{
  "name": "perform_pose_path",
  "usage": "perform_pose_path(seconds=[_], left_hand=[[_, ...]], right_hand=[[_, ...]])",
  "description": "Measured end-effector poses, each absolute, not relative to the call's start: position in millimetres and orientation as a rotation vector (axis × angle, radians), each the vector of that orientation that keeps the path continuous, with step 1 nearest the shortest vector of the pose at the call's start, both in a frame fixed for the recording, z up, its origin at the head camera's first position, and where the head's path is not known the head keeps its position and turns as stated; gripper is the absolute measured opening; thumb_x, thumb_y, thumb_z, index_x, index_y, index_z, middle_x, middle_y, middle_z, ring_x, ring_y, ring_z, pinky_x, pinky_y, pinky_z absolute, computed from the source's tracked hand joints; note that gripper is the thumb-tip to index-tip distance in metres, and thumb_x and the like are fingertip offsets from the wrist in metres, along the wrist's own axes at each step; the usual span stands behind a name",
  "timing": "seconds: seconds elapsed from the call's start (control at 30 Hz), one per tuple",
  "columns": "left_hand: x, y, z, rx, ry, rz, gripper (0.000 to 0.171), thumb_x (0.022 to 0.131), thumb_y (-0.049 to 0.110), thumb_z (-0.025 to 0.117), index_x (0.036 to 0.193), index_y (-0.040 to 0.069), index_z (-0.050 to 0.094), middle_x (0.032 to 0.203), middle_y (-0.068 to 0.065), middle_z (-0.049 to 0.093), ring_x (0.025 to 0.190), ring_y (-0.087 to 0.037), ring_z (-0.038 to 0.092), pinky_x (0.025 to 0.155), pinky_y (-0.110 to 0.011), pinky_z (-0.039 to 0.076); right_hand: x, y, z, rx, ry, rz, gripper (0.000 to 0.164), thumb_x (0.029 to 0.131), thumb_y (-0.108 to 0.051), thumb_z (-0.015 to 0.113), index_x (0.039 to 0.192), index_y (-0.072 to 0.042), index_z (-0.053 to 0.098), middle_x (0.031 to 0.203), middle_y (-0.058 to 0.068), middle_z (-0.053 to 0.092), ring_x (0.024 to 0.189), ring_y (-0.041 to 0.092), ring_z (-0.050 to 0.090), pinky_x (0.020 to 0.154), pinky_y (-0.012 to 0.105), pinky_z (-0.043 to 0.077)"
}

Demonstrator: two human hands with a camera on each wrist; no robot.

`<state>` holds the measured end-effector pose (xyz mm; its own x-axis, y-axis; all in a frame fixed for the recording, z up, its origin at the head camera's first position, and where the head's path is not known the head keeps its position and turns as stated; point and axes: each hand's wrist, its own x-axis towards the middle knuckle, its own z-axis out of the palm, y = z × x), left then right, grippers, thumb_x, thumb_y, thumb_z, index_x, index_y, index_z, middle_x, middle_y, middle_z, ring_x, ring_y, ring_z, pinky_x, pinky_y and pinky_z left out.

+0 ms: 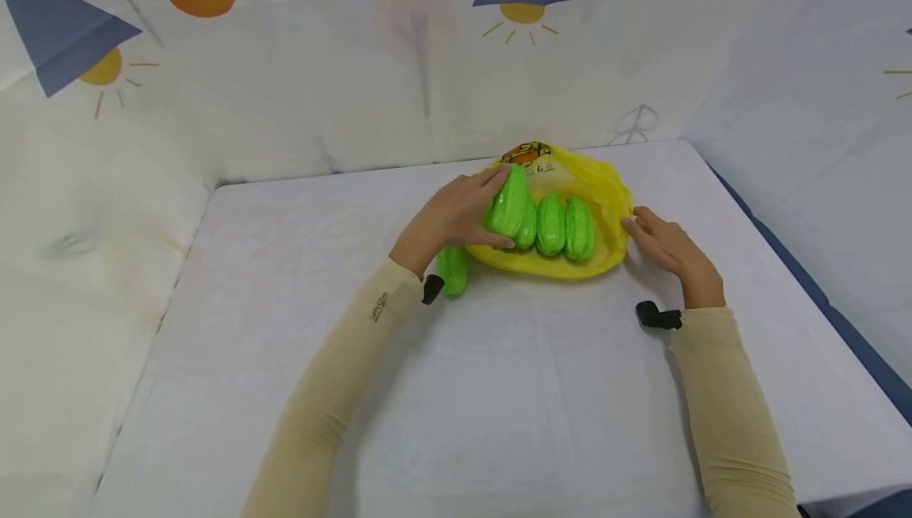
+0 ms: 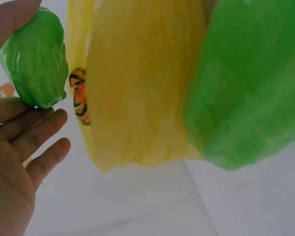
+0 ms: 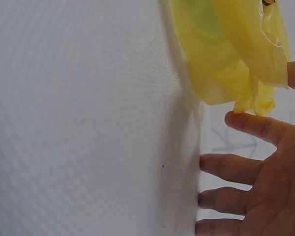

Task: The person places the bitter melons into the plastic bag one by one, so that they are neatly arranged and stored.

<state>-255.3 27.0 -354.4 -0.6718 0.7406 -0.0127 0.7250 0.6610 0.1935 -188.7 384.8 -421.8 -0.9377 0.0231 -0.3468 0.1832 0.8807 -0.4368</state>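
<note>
My left hand point(image 1: 456, 213) grips a glossy green, ribbed vegetable-shaped piece point(image 1: 507, 203) between thumb and fingers, over the left side of a yellow plastic bag point(image 1: 614, 245). In the left wrist view, the held green piece point(image 2: 39, 59) is pinched at its ends. Three similar green pieces point(image 1: 551, 225) lie side by side in the open bag, the leftmost partly hidden by the held one. Another green piece point(image 1: 452, 271) lies on the table below my left wrist. My right hand point(image 1: 666, 245) pinches the bag's right rim with thumb and index finger; its other fingers are extended.
A white cloth covers the table point(image 1: 499, 391). Behind it stands a white fabric backdrop point(image 1: 342, 90) with printed lamps and orange shapes. Black straps point(image 1: 659, 316) sit at both wrists. The bag lies near the table's back edge.
</note>
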Motion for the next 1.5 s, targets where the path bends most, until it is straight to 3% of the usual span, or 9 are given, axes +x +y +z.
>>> perform_pose_path(seconds=[0.57, 0.97, 1.2, 1.5], left_hand=[[-260.5, 57.0, -346.5, 1.284, 2.739, 0.205, 0.116, 0.077, 0.065, 0.071, 0.158, 0.007, 0.011, 0.164, -0.007, 0.018, 0.142, -0.026, 0.037, 0.118, -0.042, 0.031], [-266.2, 79.8, -378.7, 1.160, 2.664, 0.051, 0.114, 0.080, 0.068, 0.065, 0.159, 0.011, 0.005, 0.165, -0.006, 0.014, 0.147, -0.028, 0.030, 0.122, -0.042, 0.023], [-263.4, 86.8, -386.9, 1.098, 2.662, 0.121, 0.114, 0.081, 0.070, 0.062, 0.159, 0.014, 0.001, 0.166, -0.002, 0.008, 0.138, -0.030, 0.042, 0.116, -0.042, 0.036], [-260.8, 90.6, -387.8, 1.060, 2.657, 0.173, 0.115, 0.082, 0.069, 0.063, 0.159, 0.012, 0.000, 0.166, -0.004, 0.007, 0.141, -0.030, 0.038, 0.118, -0.042, 0.032]], right_hand=[[-187.6, 384.8, -422.3, 0.163, 2.725, -0.700, 0.087, 0.097, -0.069, 0.016, 0.155, -0.005, 0.014, 0.150, 0.034, 0.029, 0.133, 0.054, 0.031, 0.109, 0.071, 0.024], [-186.4, 386.1, -422.4, 0.174, 2.709, -0.694, 0.088, 0.097, -0.069, 0.015, 0.157, -0.005, 0.012, 0.152, 0.034, 0.027, 0.135, 0.056, 0.027, 0.110, 0.071, 0.022], [-189.8, 387.1, -422.3, 0.141, 2.735, -0.685, 0.085, 0.098, -0.067, 0.014, 0.156, -0.005, 0.014, 0.151, 0.036, 0.028, 0.135, 0.056, 0.029, 0.109, 0.071, 0.024], [-189.3, 386.8, -420.7, 0.145, 2.728, -0.690, 0.085, 0.097, -0.068, 0.015, 0.155, -0.005, 0.016, 0.150, 0.037, 0.028, 0.134, 0.056, 0.031, 0.108, 0.071, 0.026]])
